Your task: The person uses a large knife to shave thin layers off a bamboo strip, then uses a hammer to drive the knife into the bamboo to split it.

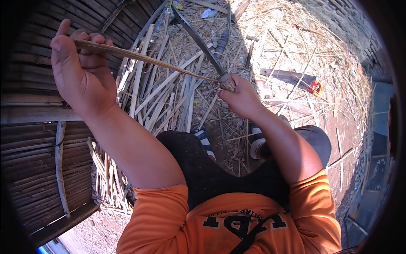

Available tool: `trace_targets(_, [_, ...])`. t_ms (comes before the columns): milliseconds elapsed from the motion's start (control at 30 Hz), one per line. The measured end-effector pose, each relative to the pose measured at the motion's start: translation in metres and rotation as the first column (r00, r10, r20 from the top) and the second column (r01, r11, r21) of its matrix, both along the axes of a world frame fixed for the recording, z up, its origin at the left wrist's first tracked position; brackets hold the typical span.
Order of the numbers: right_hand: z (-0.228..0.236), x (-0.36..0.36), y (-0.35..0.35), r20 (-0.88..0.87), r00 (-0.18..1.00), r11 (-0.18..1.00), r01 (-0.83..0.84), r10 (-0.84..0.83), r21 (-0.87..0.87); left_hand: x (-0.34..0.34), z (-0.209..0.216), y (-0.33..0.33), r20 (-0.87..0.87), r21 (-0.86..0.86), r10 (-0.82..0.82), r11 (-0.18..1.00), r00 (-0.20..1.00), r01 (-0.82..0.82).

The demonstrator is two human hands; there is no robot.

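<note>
My left hand (86, 80), raised at the upper left beside the slatted wall, is closed on one end of a long thin bamboo strip (148, 60). The strip slants down to the right, and its tip reaches the base of a machete's blade. My right hand (242, 97), near the middle, is wrapped round the machete's wooden handle. From there the dark, long blade (198, 40) points up and to the left. Whether the strip's tip touches the blade or lies just over it, I cannot tell.
Split bamboo strips (163, 95) lie heaped in front of the wall (29, 156), with another bundle (112, 182) by my left elbow. A handsaw (287, 77) with a red-orange grip and a hammer (250, 51) lie on straw-littered ground. My sandalled feet (205, 142) are below my hands.
</note>
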State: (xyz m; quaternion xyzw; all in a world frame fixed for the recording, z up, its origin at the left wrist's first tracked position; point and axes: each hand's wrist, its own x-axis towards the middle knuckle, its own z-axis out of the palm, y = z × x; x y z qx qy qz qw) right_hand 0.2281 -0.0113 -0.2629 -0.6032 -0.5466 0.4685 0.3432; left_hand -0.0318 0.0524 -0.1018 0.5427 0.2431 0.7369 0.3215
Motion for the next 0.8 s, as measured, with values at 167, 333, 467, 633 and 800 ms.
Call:
trace_targets(167, [-0.004,0.012,0.005,0.121,0.992,0.980,0.000,-0.024,0.199,-0.018,-0.016,0.024,0.060,0.124,-0.414,0.906,0.908,0.405])
trace_targets(333, [0.010,0.017,0.007,-0.015,0.993,0.993,0.114,-0.114,0.012,0.014,-0.011,0.009,0.044,0.126,-0.372,0.923,0.927,0.364])
trace_targets(467, [0.011,0.019,0.008,-0.038,0.992,0.992,0.122,-0.122,-0.018,-0.010,0.005,-0.003,0.000,0.166,-0.470,0.870,0.883,0.464])
trace_targets(633, [0.001,0.022,0.010,-0.058,0.992,0.993,0.115,-0.113,0.033,-0.011,0.020,-0.017,0.001,0.190,-0.364,0.914,0.931,0.358])
trace_targets(800, [0.007,0.018,0.010,-0.031,0.994,0.994,0.109,-0.109,0.001,0.025,0.002,-0.004,0.034,0.163,-0.025,0.986,0.999,0.019])
